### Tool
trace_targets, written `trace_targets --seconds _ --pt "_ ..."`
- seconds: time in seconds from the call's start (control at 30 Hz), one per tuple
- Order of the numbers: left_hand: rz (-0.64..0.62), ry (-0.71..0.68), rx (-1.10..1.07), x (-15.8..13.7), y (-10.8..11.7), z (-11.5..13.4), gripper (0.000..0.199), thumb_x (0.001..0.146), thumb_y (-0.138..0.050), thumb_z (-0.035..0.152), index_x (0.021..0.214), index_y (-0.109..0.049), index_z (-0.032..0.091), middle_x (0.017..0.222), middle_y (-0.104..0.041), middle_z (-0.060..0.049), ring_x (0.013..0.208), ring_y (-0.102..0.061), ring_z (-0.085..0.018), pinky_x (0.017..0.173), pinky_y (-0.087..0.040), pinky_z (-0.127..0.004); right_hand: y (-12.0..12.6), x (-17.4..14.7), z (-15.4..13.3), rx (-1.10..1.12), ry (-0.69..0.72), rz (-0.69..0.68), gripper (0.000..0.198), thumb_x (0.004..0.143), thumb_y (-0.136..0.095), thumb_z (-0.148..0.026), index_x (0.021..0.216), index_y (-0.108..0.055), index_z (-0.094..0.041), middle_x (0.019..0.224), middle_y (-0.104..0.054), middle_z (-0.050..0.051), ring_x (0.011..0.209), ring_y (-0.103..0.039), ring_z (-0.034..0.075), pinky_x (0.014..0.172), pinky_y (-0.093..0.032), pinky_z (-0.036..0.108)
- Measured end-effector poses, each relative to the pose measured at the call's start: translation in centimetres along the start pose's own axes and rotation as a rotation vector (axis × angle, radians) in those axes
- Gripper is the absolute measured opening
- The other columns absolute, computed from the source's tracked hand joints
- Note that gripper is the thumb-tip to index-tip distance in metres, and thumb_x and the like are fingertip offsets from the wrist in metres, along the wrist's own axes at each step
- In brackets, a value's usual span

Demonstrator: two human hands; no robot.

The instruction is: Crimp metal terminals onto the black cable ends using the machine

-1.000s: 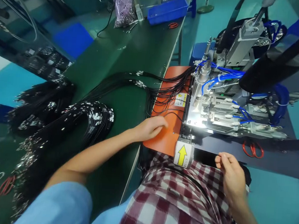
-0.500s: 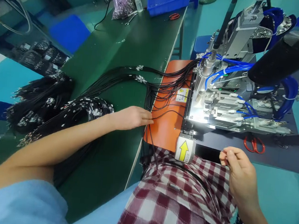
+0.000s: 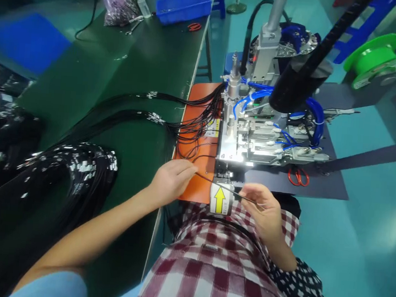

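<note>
A thin black cable [image 3: 220, 185] runs between my two hands, over the front edge of the orange mat [image 3: 194, 191]. My left hand [image 3: 175, 178] pinches it above the mat. Farther right, my right hand [image 3: 263, 208] has its fingers closed on the same cable, in front of the machine. Several other black cables [image 3: 200, 121] cross the mat and enter the left side of the metal machine [image 3: 229, 137]. A white roll with a yellow arrow [image 3: 220, 198] sits just below the held cable.
A big looped bundle of black cables [image 3: 80, 157] lies on the green table [image 3: 136, 66]. Red-handled scissors [image 3: 298, 177] rest on the dark board beside the machine. At the back are a blue bin [image 3: 183, 6], a bag of small parts [image 3: 117, 0] and a green spool [image 3: 373, 57].
My right hand has come left and closed on the cable. My left hand now holds the cable stretched toward it. The view has shifted rightward.
</note>
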State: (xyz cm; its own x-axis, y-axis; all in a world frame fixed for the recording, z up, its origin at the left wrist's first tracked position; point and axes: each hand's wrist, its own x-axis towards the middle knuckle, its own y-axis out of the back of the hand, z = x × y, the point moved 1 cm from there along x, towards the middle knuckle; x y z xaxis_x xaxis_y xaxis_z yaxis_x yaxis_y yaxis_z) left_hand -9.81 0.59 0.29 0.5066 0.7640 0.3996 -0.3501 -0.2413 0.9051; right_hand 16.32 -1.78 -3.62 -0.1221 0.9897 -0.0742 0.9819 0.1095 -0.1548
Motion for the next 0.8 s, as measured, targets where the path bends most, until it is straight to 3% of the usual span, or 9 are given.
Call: trace_targets --seconds 0.03,0.13,0.23,0.3,0.43,0.53,0.6,0.7,0.8 --pt "-0.082 0.022 0.021 -0.2 0.3 0.2 0.021 0.09 -0.047 0.015 0.095 -0.067 0.018 0.093 -0.072 -0.008 0.087 -0.068 -0.021 0.081 -0.054 -0.037 -0.5 0.0 0.0 0.029 -0.014 -0.004 0.01 0.079 -0.073 -0.027 0.087 -0.069 -0.025 0.085 -0.065 0.002 0.064 -0.058 0.013 0.059 -0.051 0.028" --pt "-0.265 0.031 -0.024 -0.1 1.0 1.7 0.02 0.088 -0.047 0.019 0.096 -0.065 0.017 0.087 -0.07 -0.009 0.082 -0.066 -0.023 0.083 -0.05 -0.043 -1.9 0.1 0.0 0.044 -0.005 -0.028 0.006 0.081 -0.071 -0.029 0.081 -0.069 -0.023 0.082 -0.065 0.002 0.062 -0.057 0.013 0.058 -0.05 0.029" --pt "-0.395 0.038 -0.332 0.3 0.7 3.8 0.025 0.096 -0.042 0.024 0.111 -0.06 0.017 0.091 -0.07 -0.008 0.082 -0.065 -0.02 0.075 -0.05 -0.033 -2.6 0.0 0.0 -0.023 0.034 -0.093 0.003 0.08 -0.072 -0.026 0.083 -0.071 -0.023 0.081 -0.066 0.003 0.075 -0.061 0.016 0.067 -0.051 0.03" --pt "-0.434 0.082 -0.468 0.6 0.2 4.8 0.027 0.1 -0.035 0.024 0.111 -0.059 0.018 0.087 -0.07 -0.006 0.076 -0.065 -0.017 0.07 -0.048 -0.029 -2.5 -0.1 0.0 -0.007 -0.019 -0.1 0.006 0.079 -0.073 -0.024 0.085 -0.071 -0.024 0.08 -0.067 0.001 0.073 -0.061 0.016 0.065 -0.05 0.029" --pt "-0.458 0.167 -0.591 1.5 -0.1 5.7 0.024 0.099 -0.039 0.027 0.108 -0.06 0.018 0.089 -0.069 -0.006 0.079 -0.063 -0.018 0.072 -0.047 -0.03 -1.4 -0.2 0.1 0.045 -0.117 -0.093 0.006 0.08 -0.072 -0.027 0.084 -0.07 -0.024 0.069 -0.063 -0.001 0.057 -0.056 0.013 0.053 -0.046 0.027" --pt "-0.527 0.255 -0.802 2.9 0.2 6.2 0.021 0.099 -0.042 0.029 0.104 -0.06 0.018 0.089 -0.066 -0.004 0.079 -0.06 -0.016 0.071 -0.046 -0.027 -0.8 0.2 -0.2 -0.07 -0.006 -0.152 0.004 0.08 -0.072 -0.027 0.081 -0.072 -0.023 0.079 -0.066 0.003 0.07 -0.059 0.016 0.064 -0.049 0.031" --pt "-0.524 0.333 -0.923 3.5 0.1 6.3 0.021 0.099 -0.043 0.03 0.099 -0.06 0.019 0.084 -0.064 -0.002 0.075 -0.057 -0.014 0.068 -0.044 -0.025 -0.3 0.4 -0.3 -0.062 0.002 -0.162 0.01 0.079 -0.073 -0.027 0.089 -0.073 -0.024 0.083 -0.066 0.003 0.076 -0.06 0.017 0.069 -0.05 0.032" --pt "-0.453 0.43 -1.042 3.7 -0.6 6.4 0.021 0.098 -0.046 0.031 0.097 -0.062 0.018 0.08 -0.062 -0.001 0.07 -0.055 -0.013 0.065 -0.043 -0.024 0.4 0.7 -0.4 0.072 -0.123 -0.104 0.018 0.084 -0.069 -0.033 0.101 -0.071 -0.026 0.08 -0.066 0.001 0.065 -0.058 0.014 0.063 -0.049 0.029" --pt "-0.404 0.496 -1.155 3.2 -1.5 6.4 0.021 0.098 -0.047 0.032 0.099 -0.062 0.018 0.078 -0.061 0.0 0.065 -0.052 -0.011 0.061 -0.042 -0.022 0.8 0.9 -0.3 0.178 -0.206 -0.052 0.018 0.087 -0.065 -0.04 0.087 -0.07 -0.023 0.072 -0.063 0.0 0.057 -0.052 0.011 0.056 -0.044 0.025"
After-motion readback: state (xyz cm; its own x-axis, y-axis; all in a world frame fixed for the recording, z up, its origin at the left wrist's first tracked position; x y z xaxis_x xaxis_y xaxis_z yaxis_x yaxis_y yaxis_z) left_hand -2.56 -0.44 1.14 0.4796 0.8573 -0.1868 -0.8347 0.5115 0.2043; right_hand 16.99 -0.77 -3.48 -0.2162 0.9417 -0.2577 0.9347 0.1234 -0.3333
